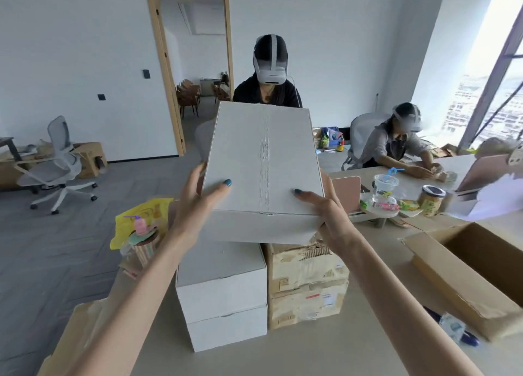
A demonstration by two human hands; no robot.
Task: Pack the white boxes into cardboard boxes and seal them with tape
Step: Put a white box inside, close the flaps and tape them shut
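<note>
I hold a large white box (260,166) up in the air at the centre of the head view, its top tilted toward me. My left hand (198,205) grips its left side with the thumb on top. On the other side my right hand (328,208) grips it the same way. Below it two more white boxes (223,290) stand stacked on the table. An open cardboard box (464,276) lies at the right, its inside showing empty.
Two worn taped cardboard boxes (307,285) are stacked right of the white stack. A tape dispenser (455,327) lies near the open box. A yellow bag (141,220) sits at left, with drinks and snacks (396,200) on the far right. Two people in headsets sit beyond.
</note>
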